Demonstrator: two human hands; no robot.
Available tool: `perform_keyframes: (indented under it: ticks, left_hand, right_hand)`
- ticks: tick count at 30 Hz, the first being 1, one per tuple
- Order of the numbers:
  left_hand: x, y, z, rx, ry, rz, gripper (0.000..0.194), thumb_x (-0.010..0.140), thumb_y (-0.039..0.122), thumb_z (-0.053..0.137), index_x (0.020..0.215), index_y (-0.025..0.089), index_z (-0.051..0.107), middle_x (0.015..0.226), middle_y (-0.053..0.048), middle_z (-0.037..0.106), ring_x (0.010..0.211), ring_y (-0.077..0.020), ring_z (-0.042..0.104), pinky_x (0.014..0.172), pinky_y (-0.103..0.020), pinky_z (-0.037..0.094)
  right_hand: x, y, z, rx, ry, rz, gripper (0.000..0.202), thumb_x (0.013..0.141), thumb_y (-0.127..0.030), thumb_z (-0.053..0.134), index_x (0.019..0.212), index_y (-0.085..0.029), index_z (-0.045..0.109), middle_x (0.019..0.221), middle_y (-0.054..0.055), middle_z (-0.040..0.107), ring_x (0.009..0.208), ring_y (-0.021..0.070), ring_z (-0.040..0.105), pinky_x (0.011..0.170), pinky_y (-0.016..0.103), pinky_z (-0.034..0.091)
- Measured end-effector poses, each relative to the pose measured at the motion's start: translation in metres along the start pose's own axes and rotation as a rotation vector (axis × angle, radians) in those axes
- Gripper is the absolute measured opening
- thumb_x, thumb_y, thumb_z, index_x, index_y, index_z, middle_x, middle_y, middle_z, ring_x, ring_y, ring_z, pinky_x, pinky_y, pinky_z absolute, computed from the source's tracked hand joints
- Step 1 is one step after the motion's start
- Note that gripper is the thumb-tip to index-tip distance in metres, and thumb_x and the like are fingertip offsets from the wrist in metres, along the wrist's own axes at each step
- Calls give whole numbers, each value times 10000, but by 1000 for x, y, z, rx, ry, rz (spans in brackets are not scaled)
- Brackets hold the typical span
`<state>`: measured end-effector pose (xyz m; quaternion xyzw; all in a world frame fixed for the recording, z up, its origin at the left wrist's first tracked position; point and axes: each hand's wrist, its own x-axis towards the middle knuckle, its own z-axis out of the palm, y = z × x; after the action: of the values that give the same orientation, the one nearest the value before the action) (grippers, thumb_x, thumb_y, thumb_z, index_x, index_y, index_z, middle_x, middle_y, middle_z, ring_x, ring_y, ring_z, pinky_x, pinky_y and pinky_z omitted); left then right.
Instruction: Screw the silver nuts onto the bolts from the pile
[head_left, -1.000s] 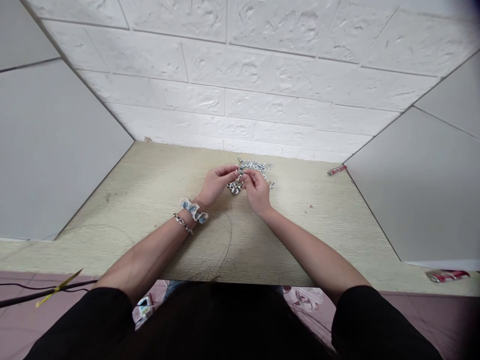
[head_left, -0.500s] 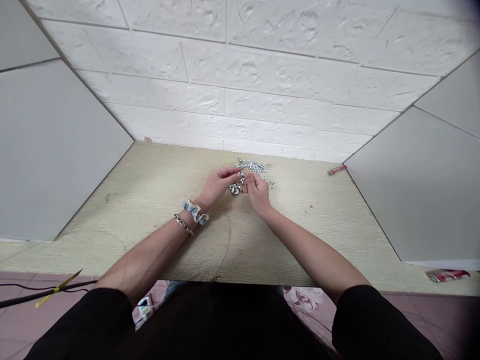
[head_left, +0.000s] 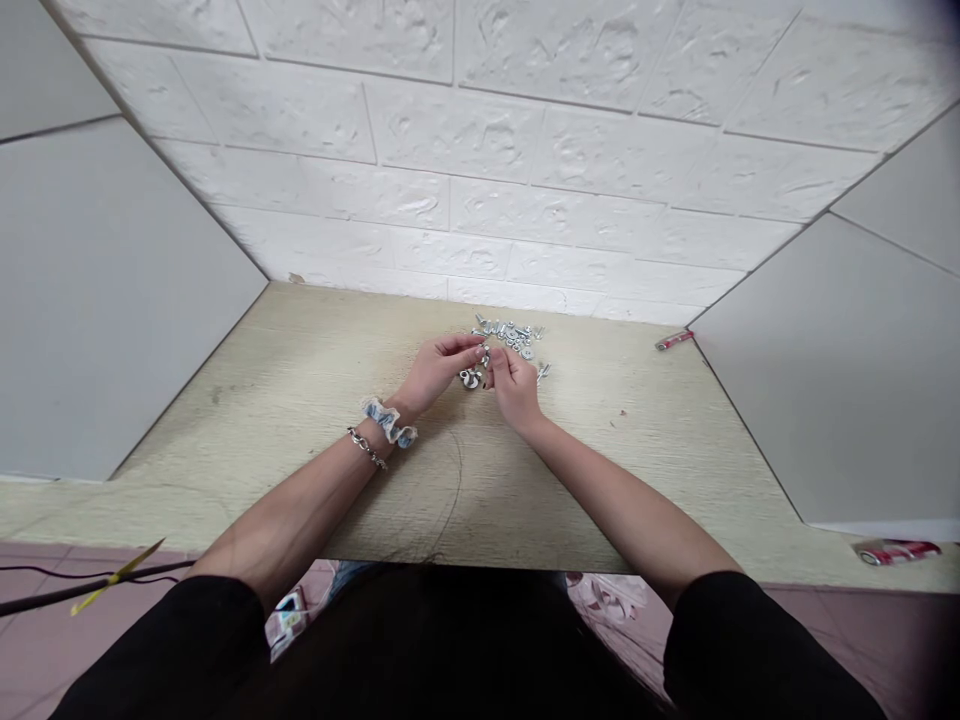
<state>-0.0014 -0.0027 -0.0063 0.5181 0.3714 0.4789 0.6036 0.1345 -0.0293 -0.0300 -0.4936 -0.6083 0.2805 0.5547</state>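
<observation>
My left hand (head_left: 437,371) pinches a small silvery metal piece (head_left: 486,354) between thumb and fingers. Close beside it on the right, my right hand (head_left: 514,384) has its fingers curled and pressed together at the same piece; what exactly it grips is too small to tell. Just behind the hands, a loose pile of bolts, nuts and washers (head_left: 512,334) lies on the pale wooden table (head_left: 315,375). More washers and nuts (head_left: 470,379) sit below my left fingertips. A couple of bolts (head_left: 544,371) rest right of my right hand.
A white brick-patterned wall (head_left: 487,220) rises behind the table. Grey panels stand at the left (head_left: 112,300) and right (head_left: 840,380). One red battery (head_left: 674,340) lies by the right panel, another red cylinder (head_left: 898,552) at the front right edge. A dark cable (head_left: 90,590) crosses the lower left.
The fingers have shifted slightly at the small metal piece, which now shows more clearly between them. Both arms are nearly where they were.
</observation>
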Motion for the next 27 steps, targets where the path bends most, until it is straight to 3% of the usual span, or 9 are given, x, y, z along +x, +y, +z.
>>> perform_keyframes:
  ticks: [12,19,27]
  left_hand:
    - [-1,2,0,24,13,6,366,587,367,817,882,166,738,892,-62,717,844,-173,619,846,-349,463]
    - [0,0,-1,1,12,0,354,599,365,807,883,166,739,898,-58,720,841,-165,620,830,-331,466]
    - [-1,1,1,-11,46,-21,384,584,380,808,892,159,746,873,-62,724,822,-166,628,827,-342,488]
  right_hand:
    - [2,0,1,49,10,-24,229,897,-443,459,841,-225,505,585,-63,506,527,100,483,564,250,403]
    - [3,6,4,61,17,-45,167,874,-367,487,946,-228,544,848,-6,605,630,107,517,619,268,440]
    - [3,5,3,97,0,-1,168,866,-355,479,955,-228,544,821,-12,615,593,100,513,605,263,442]
